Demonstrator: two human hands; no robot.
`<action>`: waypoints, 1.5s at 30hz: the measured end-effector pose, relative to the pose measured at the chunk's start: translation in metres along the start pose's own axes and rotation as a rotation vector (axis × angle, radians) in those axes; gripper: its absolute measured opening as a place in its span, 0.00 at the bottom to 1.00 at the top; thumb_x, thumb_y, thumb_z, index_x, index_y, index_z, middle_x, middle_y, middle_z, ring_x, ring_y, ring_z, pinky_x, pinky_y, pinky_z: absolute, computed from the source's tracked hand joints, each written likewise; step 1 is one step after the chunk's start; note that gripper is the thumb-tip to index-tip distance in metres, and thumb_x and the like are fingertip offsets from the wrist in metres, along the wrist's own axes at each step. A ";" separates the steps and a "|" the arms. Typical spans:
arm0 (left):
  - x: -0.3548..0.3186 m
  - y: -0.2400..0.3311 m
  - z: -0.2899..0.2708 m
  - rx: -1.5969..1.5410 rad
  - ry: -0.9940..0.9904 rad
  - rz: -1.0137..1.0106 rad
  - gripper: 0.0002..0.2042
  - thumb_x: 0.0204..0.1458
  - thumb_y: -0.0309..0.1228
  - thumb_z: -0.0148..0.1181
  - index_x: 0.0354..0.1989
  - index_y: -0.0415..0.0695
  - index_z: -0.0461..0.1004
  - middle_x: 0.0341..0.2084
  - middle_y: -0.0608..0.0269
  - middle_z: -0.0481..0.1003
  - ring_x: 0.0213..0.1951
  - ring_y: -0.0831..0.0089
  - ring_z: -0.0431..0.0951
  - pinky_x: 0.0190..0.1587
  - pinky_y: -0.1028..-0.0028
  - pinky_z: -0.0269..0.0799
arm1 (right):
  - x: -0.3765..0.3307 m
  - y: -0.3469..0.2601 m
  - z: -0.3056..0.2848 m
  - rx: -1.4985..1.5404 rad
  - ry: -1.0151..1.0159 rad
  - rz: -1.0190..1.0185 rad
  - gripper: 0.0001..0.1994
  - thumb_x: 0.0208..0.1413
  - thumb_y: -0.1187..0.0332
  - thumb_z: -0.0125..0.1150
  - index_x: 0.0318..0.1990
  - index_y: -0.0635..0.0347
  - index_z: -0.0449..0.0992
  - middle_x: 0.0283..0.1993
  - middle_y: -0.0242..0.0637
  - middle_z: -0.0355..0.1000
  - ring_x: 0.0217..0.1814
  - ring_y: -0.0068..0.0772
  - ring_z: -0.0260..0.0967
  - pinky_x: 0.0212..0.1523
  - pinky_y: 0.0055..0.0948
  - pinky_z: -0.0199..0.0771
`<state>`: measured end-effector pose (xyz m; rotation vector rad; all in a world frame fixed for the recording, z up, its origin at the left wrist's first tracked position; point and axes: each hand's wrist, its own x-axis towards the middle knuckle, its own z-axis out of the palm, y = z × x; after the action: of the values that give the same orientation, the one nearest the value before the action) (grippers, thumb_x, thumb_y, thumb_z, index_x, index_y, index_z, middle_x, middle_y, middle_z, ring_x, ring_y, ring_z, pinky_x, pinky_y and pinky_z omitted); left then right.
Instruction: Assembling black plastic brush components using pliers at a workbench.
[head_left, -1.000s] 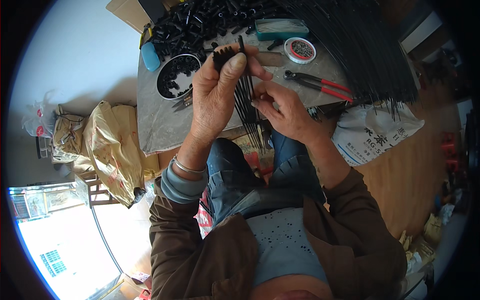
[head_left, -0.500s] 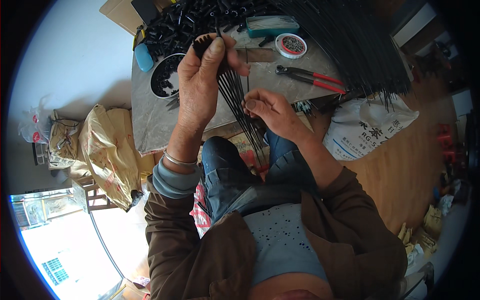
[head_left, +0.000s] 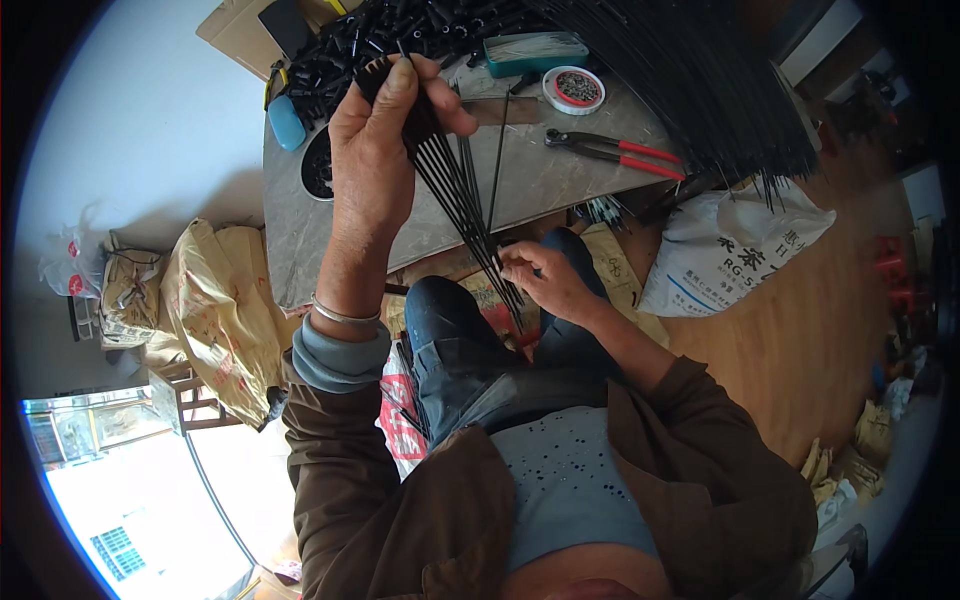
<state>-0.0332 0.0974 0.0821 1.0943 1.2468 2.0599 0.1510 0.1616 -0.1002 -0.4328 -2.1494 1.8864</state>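
Observation:
My left hand (head_left: 378, 150) is raised over the grey table (head_left: 560, 185) and grips the top end of a bundle of thin black rods (head_left: 455, 195). The rods fan downward toward my lap. My right hand (head_left: 540, 280) pinches the lower ends of these rods just above my knees, with one rod (head_left: 497, 165) standing apart from the rest. A silver bangle sits on my left wrist.
On the table lie red-handled pliers (head_left: 620, 152), a round tin of small parts (head_left: 574, 88), a teal tray (head_left: 535, 50), a heap of black pieces (head_left: 400, 30) and a large sheaf of black rods (head_left: 700, 70). A white sack (head_left: 730, 250) and yellow-brown bags (head_left: 215, 310) stand on the floor.
My left hand has lifted the bundle's top end higher and away from me. My right hand has slid down the rods toward my lap, so the hands are farther apart.

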 end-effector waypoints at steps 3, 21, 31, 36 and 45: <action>0.002 0.002 -0.004 -0.015 -0.034 -0.013 0.13 0.63 0.37 0.46 0.41 0.39 0.71 0.26 0.62 0.75 0.28 0.73 0.78 0.32 0.77 0.75 | 0.000 0.003 -0.003 0.014 -0.043 0.037 0.08 0.58 0.75 0.56 0.44 0.64 0.70 0.36 0.31 0.69 0.40 0.21 0.67 0.41 0.24 0.69; -0.013 0.021 -0.028 -0.119 -0.087 0.023 0.11 0.63 0.34 0.46 0.41 0.38 0.68 0.27 0.64 0.70 0.32 0.73 0.75 0.43 0.68 0.75 | 0.073 -0.123 -0.115 -1.177 0.234 -0.784 0.06 0.46 0.71 0.64 0.33 0.55 0.76 0.36 0.32 0.70 0.45 0.36 0.66 0.52 0.41 0.61; -0.026 0.016 -0.021 -0.080 -0.076 0.016 0.09 0.61 0.30 0.49 0.43 0.37 0.69 0.29 0.61 0.75 0.34 0.71 0.77 0.43 0.72 0.73 | 0.114 -0.085 -0.053 -0.789 0.266 -0.097 0.08 0.52 0.65 0.61 0.37 0.58 0.74 0.40 0.37 0.72 0.39 0.35 0.71 0.34 0.33 0.70; -0.024 0.015 0.005 0.070 -0.157 0.083 0.09 0.61 0.30 0.49 0.43 0.36 0.69 0.30 0.59 0.75 0.34 0.74 0.76 0.42 0.74 0.73 | 0.126 -0.047 -0.028 0.112 0.113 -0.126 0.15 0.58 0.58 0.56 0.33 0.63 0.72 0.26 0.31 0.71 0.21 0.17 0.68 0.14 0.21 0.65; -0.058 0.011 0.030 0.306 -0.364 0.176 0.11 0.51 0.19 0.57 0.43 0.37 0.70 0.34 0.53 0.76 0.39 0.60 0.79 0.40 0.70 0.75 | 0.129 -0.082 -0.023 0.433 -0.079 0.343 0.11 0.57 0.67 0.58 0.42 0.65 0.70 0.39 0.40 0.74 0.39 0.30 0.74 0.38 0.27 0.77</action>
<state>0.0241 0.0642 0.0779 1.6864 1.3388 1.7128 0.0357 0.2215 -0.0171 -0.6723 -1.7153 2.5134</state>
